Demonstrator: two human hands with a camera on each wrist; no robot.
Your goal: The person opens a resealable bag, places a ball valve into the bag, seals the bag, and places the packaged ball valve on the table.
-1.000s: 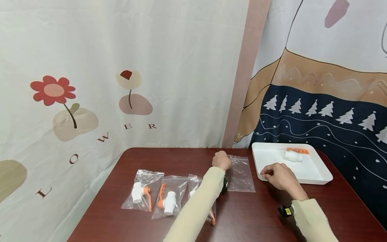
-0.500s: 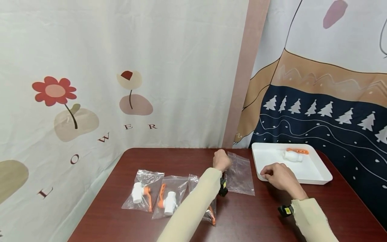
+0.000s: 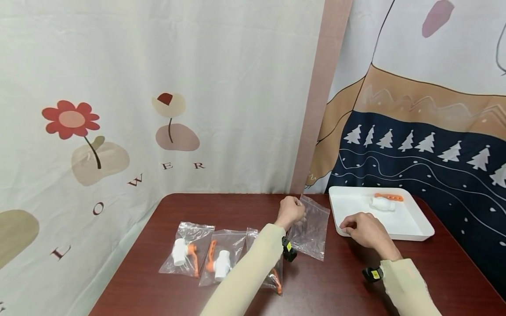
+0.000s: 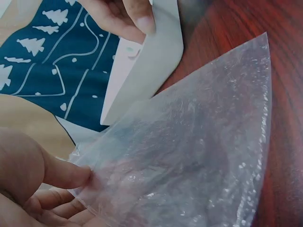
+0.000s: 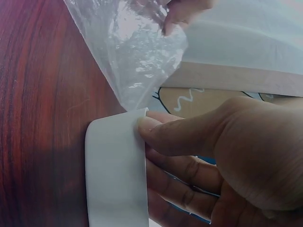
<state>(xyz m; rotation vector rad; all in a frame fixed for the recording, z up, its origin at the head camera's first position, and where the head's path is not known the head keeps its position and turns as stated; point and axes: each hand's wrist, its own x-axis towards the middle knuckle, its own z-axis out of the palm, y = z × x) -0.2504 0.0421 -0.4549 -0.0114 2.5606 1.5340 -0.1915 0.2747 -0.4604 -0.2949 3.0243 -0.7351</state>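
My left hand [image 3: 291, 211] pinches a clear plastic zip bag [image 3: 314, 228] by its edge between thumb and fingers. The bag looks flat, with nothing visible inside, and is tilted up from the table in the left wrist view. My right hand [image 3: 367, 228] holds the near left corner of a white tray [image 3: 423, 231]; in the right wrist view the thumb [image 5: 154, 130] lies on the rim and the fingers are behind the wall. Inside the tray lie a white cylindrical plastic piece [image 3: 382, 203] and an orange strip-like handle [image 3: 389, 197] with holes.
Left of my left arm, a bag [image 3: 186, 250] and another bag [image 3: 221, 259] each hold a white piece with an orange handle. A third filled bag [image 3: 278, 281] is partly hidden under the left sleeve. A printed curtain [image 3: 237, 109] hangs behind the table [image 3: 316, 289].
My left hand has turned and lifted the zip bag's edge, so the bag now tilts up from the table. The right hand and the tray stay where they were.
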